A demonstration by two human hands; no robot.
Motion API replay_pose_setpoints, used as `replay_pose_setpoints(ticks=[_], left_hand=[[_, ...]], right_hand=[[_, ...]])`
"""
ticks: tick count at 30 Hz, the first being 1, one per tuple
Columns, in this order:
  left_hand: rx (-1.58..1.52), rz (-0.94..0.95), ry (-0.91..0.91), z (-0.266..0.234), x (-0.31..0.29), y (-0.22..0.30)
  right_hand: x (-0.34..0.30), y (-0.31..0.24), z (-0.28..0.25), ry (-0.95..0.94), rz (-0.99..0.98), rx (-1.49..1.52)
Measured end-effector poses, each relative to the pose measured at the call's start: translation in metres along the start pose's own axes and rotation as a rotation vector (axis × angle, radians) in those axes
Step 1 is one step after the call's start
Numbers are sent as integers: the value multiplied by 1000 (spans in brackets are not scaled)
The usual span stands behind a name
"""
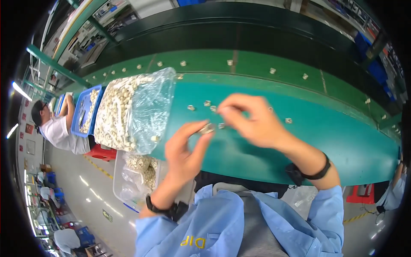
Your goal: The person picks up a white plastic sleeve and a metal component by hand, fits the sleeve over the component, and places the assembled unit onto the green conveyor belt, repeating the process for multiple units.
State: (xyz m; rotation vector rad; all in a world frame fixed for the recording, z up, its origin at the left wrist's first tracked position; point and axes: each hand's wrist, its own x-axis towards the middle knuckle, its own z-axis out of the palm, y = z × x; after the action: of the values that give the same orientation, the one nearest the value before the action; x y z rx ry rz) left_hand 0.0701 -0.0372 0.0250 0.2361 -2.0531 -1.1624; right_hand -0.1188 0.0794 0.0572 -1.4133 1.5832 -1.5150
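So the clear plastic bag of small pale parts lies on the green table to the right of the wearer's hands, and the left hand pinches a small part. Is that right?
Not quite: the head view shows the clear plastic bag to the left of the hands. The left hand does pinch a small part, and the table is green.

Shiny grey floor (pixel 77 165), yellow striped line (pixel 97 166), white wall (pixel 39 149), tube light (pixel 19 91), green beam (pixel 58 65), red stool (pixel 102 153)
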Motion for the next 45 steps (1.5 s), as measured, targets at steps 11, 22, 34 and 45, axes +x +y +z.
replay_pose_setpoints(ticks=[11,22,34,45], left_hand=[[-33,-370,740,-137,-161,-71],[-7,-47,405,-93,-96,-62],[-146,25,14,22,-26,-21],[-213,-16,-140,73,-12,-7]], right_hand=[[145,101,230,-634,-291,-607],[63,39,145,-372,114,518],[-47,29,61,415,205,780],[-91,39,14,517,-224,337]])
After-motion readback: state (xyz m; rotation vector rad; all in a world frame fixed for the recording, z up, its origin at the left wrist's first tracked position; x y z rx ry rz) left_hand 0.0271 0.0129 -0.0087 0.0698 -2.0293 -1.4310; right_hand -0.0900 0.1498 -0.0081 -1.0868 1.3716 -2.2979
